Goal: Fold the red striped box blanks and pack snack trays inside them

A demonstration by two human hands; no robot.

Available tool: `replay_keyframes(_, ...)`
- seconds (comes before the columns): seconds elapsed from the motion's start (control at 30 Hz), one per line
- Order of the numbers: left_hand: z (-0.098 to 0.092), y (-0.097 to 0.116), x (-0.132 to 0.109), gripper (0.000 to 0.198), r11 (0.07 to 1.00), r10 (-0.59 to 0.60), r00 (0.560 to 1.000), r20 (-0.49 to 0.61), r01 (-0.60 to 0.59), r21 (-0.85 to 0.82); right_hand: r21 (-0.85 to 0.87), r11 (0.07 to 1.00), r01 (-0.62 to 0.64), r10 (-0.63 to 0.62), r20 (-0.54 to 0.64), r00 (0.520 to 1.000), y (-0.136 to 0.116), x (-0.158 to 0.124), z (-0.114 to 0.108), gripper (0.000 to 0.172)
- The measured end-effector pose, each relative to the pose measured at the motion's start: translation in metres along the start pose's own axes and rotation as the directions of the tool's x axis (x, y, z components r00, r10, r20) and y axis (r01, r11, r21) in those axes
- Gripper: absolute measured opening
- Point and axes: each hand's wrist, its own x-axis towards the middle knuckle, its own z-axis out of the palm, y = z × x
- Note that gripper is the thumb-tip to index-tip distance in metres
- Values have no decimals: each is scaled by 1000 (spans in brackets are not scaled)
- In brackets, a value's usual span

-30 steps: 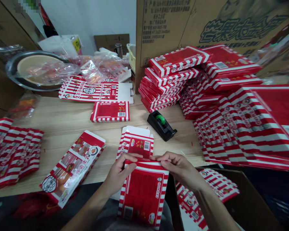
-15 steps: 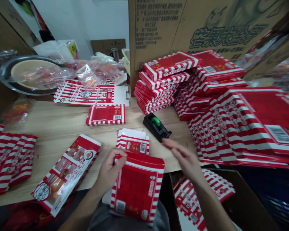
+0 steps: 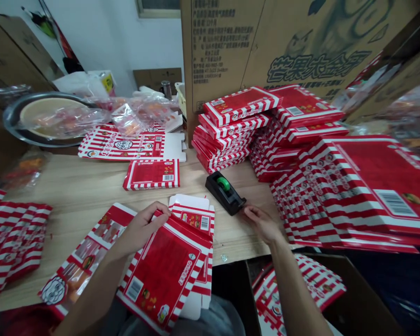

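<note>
My left hand (image 3: pixel 144 229) is closed on the upper left edge of a red-and-white striped carton (image 3: pixel 168 273), held tilted above my lap. My right hand (image 3: pixel 262 224) pinches at the cutter end of a black tape dispenser (image 3: pixel 227 198) with a green roll; the clear tape between the fingertips hardly shows. Behind the held carton lies another carton with white flaps open (image 3: pixel 196 207), partly hidden. A windowed carton (image 3: pixel 87 256) lies to the left, partly covered by my left forearm.
Stacked cartons (image 3: pixel 234 112) stand at the back, with a taller pile (image 3: pixel 374 186) at right. A small carton (image 3: pixel 152 174) lies mid-table. Striped cartons (image 3: pixel 17 238) lie at left, near a metal basin (image 3: pixel 12 119) with wrapped packets. An open cardboard box (image 3: pixel 350 289) sits below right.
My right hand has moved down to the cutter end of the dispenser, its fingers now pinched. My left hand has shifted left with the carton, which now tilts more, exposing the carton behind it.
</note>
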Motion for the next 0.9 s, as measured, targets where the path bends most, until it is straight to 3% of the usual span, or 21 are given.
replay_keyframes(0.13,9,2,8,19,999,37,999,31,-37,10,-42,999,5,-10,-124,992,21,5,10,41)
replay_keyframes(0.27,13,10,10,18,991,107,993,55,-110,71,-88,996,18,-32,-154,988,12,0,10,42)
replay_keyframes(0.37,11,17,7,17,986,115,984,139,-130,104,-125,990,59,-68,-70,995,-23,-26,14,37)
replay_keyframes(0.47,14,24,5,17,981,110,966,236,-143,129,-176,977,120,-86,191,978,-72,-59,32,26)
replay_keyframes(0.53,20,29,6,15,979,123,946,300,-165,120,-277,918,285,-105,523,846,-101,-73,50,22)
replay_keyframes(0.6,26,32,6,14,979,144,922,358,-187,86,-327,842,428,-125,654,746,-121,-77,65,19)
replay_keyframes(0.67,31,34,5,13,979,159,910,383,-196,60,-363,806,467,-109,684,721,-128,-73,73,19)
replay_keyframes(0.77,32,36,-2,14,982,149,904,400,-182,44,-336,881,334,22,733,679,-123,-64,75,23)
replay_keyframes(0.9,30,37,-9,12,979,201,871,449,-188,-74,-144,987,-70,159,842,516,-98,-62,83,36)
